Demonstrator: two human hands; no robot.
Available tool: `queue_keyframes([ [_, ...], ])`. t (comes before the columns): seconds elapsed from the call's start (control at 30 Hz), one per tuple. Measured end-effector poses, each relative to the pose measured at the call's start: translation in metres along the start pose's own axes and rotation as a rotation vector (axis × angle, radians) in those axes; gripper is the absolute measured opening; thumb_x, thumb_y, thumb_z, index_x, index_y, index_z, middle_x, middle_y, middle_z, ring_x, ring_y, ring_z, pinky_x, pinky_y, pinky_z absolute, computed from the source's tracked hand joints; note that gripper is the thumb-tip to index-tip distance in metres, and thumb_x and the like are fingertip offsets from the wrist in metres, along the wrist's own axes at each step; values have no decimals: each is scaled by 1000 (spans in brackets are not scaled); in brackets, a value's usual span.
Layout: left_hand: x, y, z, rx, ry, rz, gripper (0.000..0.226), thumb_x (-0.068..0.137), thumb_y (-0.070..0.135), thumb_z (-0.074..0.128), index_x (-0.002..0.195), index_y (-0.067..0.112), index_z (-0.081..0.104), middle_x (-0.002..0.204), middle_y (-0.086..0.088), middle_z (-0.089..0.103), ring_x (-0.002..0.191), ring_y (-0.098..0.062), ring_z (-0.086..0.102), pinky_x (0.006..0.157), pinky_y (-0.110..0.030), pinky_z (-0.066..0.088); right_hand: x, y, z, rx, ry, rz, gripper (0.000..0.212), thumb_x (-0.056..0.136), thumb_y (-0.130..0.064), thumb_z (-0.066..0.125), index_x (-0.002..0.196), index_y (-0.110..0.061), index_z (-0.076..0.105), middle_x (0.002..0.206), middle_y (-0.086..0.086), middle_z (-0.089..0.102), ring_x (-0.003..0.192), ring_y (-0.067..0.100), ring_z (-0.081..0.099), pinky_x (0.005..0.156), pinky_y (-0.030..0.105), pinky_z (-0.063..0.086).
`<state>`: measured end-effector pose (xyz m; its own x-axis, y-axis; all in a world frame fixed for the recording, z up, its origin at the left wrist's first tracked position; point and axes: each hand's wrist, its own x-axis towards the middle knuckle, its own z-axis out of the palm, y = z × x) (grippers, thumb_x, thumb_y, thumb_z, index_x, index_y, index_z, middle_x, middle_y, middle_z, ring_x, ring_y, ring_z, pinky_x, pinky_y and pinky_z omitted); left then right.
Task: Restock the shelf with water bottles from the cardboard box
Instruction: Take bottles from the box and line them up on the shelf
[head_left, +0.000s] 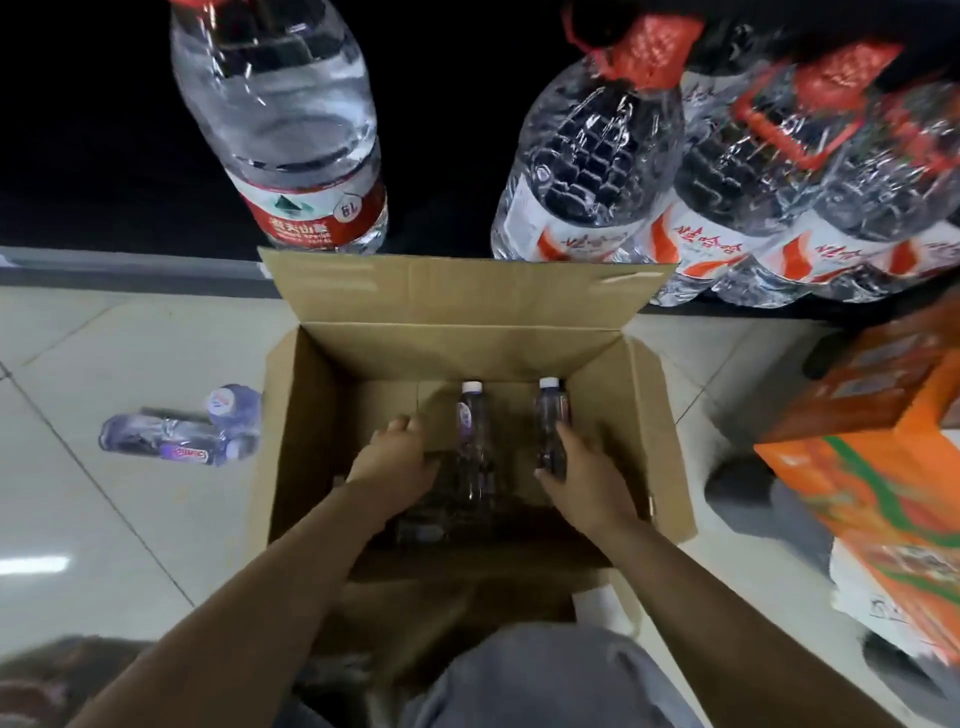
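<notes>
Loose small bottles (179, 434) lie on their sides on the floor tiles (78, 499), just beside the left wall of the cardboard box (470, 343). In my judgement they were set out there for shelving, though nothing confirms it.

Beyond them, at the shelf edge (130, 260), one large red-labelled water bottle (291, 135) stands near the box's far left corner.

The box sits on the floor against the shelf edge, flaps folded outward, presumably to keep the opening clear for both arms.

Inside, the left hand (392, 457) reaches low toward the left wall. Its fingers are curled downward; whether they hold anything cannot be told, as the bottles beneath are dark and blurred.

A white-capped bottle (471, 431) stands upright at the box's middle, untouched.

The right hand (582, 480) grips a second white-capped bottle (551, 415), fingers wrapped around its lower body, the cap pointing toward the far wall. The grip looks suited to lifting it straight out.

A wrapped pack of large bottles (727, 182) occupies the shelf to the right. An orange carton (883, 467) stands on the floor beside the box's right wall.
</notes>
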<state>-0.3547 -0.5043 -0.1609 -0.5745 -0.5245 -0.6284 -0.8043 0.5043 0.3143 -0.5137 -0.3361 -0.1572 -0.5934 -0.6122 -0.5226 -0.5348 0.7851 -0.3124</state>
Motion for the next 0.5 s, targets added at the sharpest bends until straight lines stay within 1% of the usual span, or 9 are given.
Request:
queue_keyframes([
  [0.07, 35, 3, 21, -8, -2, 20, 57, 89, 33, 54, 138, 12, 36, 131, -12, 44, 117, -32, 48, 93, -41, 45, 35, 11, 25, 12, -60, 59, 87, 88, -42, 59, 149, -31, -2, 150, 10, 33, 129, 30, 44, 102, 44, 44],
  [0.13, 67, 4, 43, -13, 4, 50, 55, 90, 35, 46, 140, 16, 33, 130, -13, 47, 112, -34, 51, 88, -41, 45, 65, 20, 45, 23, -109, 109, 97, 87, -42, 60, 149, -24, -12, 152, 14, 29, 129, 32, 44, 104, 43, 42],
  [0.2, 91, 5, 63, -19, 14, 63, 57, 87, 39, 44, 138, 19, 32, 129, -13, 49, 106, -34, 54, 85, -40, 45, 86, 29, 61, 44, -114, 138, 103, 85, -41, 63, 149, -14, -13, 152, 17, 27, 130, 34, 42, 105, 40, 39],
  [0.23, 98, 7, 68, -65, 18, 52, 61, 86, 39, 47, 140, 18, 29, 129, -15, 49, 108, -36, 54, 86, -40, 44, 93, 32, 68, 68, -104, 150, 104, 85, -40, 65, 149, -12, -12, 151, 18, 27, 130, 34, 41, 105, 39, 38],
  [0.3, 108, 10, 78, -170, 7, 23, 70, 87, 34, 54, 145, 13, 20, 128, -19, 49, 112, -40, 53, 91, -40, 42, 103, 36, 76, 104, -66, 174, 106, 83, -35, 68, 150, -13, -13, 152, 17, 27, 130, 34, 41, 105, 37, 37],
  [0.37, 113, 15, 84, -277, 0, 16, 70, 87, 34, 58, 143, 9, 23, 127, -21, 51, 113, -40, 54, 91, -39, 43, 112, 38, 80, 114, -1, 179, 105, 82, -29, 70, 151, -14, -8, 153, 14, 24, 133, 33, 38, 107, 36, 34],
  [0.4, 114, 17, 87, -328, -5, 7, 71, 86, 34, 60, 141, 9, 25, 127, -20, 53, 111, -39, 55, 90, -38, 44, 117, 39, 80, 132, 20, 180, 103, 80, -28, 72, 151, -14, -1, 153, 13, 24, 134, 31, 36, 108, 36, 32],
  [0.43, 116, 19, 90, -375, -13, -10, 73, 84, 33, 64, 141, 9, 25, 127, -19, 54, 112, -38, 55, 89, -37, 44, 122, 42, 81, 162, 22, 183, 99, 78, -29, 73, 151, -15, 7, 152, 13, 28, 133, 30, 38, 107, 35, 34],
  [0.5, 119, 23, 98, -418, -26, -39, 84, 82, 31, 69, 144, 7, 19, 133, -19, 49, 118, -35, 52, 92, -34, 41, 126, 50, 88, 218, -18, 189, 89, 76, -34, 72, 148, -16, 21, 143, 13, 43, 125, 29, 48, 100, 33, 41],
])
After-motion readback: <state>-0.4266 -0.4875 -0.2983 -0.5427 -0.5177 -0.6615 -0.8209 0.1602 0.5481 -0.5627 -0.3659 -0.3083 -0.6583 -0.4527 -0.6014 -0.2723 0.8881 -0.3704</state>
